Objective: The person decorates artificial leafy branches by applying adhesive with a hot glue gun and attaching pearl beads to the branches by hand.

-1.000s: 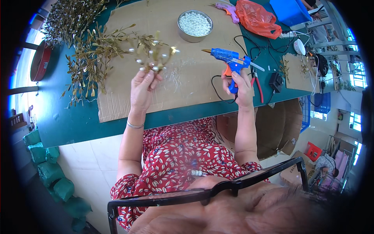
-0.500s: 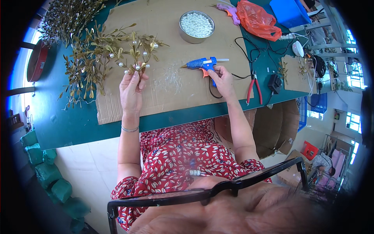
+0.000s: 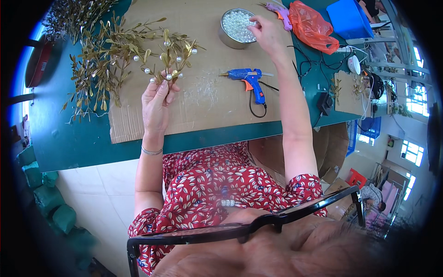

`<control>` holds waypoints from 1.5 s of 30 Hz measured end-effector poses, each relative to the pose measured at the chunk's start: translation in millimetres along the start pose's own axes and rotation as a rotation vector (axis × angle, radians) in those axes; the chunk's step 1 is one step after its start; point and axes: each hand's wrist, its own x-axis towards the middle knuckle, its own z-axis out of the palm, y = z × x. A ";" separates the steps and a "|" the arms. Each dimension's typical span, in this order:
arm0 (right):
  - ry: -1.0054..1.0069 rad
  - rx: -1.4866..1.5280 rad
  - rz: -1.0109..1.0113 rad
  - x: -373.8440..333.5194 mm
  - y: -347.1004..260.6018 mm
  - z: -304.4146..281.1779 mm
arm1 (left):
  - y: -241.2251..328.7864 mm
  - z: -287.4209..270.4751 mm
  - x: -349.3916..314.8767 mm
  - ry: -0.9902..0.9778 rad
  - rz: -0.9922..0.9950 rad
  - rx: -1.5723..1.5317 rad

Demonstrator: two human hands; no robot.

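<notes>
My left hand (image 3: 156, 105) pinches the stem of a gold-leaved artificial sprig (image 3: 177, 51) dotted with white pearl beads, holding it above the cardboard. My right hand (image 3: 269, 38) reaches to the right rim of a round metal tin (image 3: 232, 42). Its thumb and fingertips are drawn together at the white pearl beads (image 3: 236, 24) inside; whatever lies between them is too small to make out. A blue hot glue gun (image 3: 244, 75) with an orange trigger lies on the cardboard between my hands, its nozzle toward the left.
Cardboard (image 3: 194, 124) covers part of the green table (image 3: 60, 143). More gold sprigs (image 3: 99, 69) lie at left. Behind my right arm are a purple glue gun (image 3: 280, 13), a red plastic bag (image 3: 311, 27), a blue bin (image 3: 350, 19) and tangled black cords (image 3: 314, 71). Glue strands (image 3: 205, 90) litter the cardboard.
My right hand has let go of the blue glue gun, leaving it on the cardboard, and moved up to the tin of pearl beads. My left hand still holds the sprig.
</notes>
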 end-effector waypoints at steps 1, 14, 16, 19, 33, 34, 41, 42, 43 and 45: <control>-0.004 -0.001 -0.003 11.2 2.2 6.5 | -0.6 -0.2 -0.8 0.004 0.001 -0.003; -0.041 -0.089 -0.088 16.8 5.9 17.4 | -0.5 0.5 -6.9 -0.013 -0.011 0.029; 0.043 -0.019 -0.089 5.7 -0.3 10.2 | -2.7 3.8 -7.2 -0.027 -0.012 0.030; -0.087 0.981 0.180 -31.0 -21.9 -6.9 | -9.1 8.6 -9.1 -0.070 -0.025 0.008; -0.104 1.579 0.156 -141.2 -65.5 -39.4 | -25.6 53.9 -30.1 -0.197 -0.150 0.083; -0.112 1.604 0.143 -143.2 -65.8 -41.8 | -26.0 55.2 -31.0 -0.196 -0.154 0.087; -0.141 1.671 0.162 -155.7 -65.9 -49.7 | -26.3 61.0 -36.8 -0.204 -0.163 0.107; -0.140 1.672 0.162 -157.0 -65.0 -47.7 | -26.8 61.9 -37.1 -0.220 -0.158 0.110; -0.029 1.505 0.069 -158.1 -64.7 -44.5 | -27.3 62.5 -37.3 -0.237 -0.153 0.113; 0.075 1.337 -0.018 -159.9 -65.4 -42.8 | -28.0 62.8 -38.0 -0.236 -0.165 0.140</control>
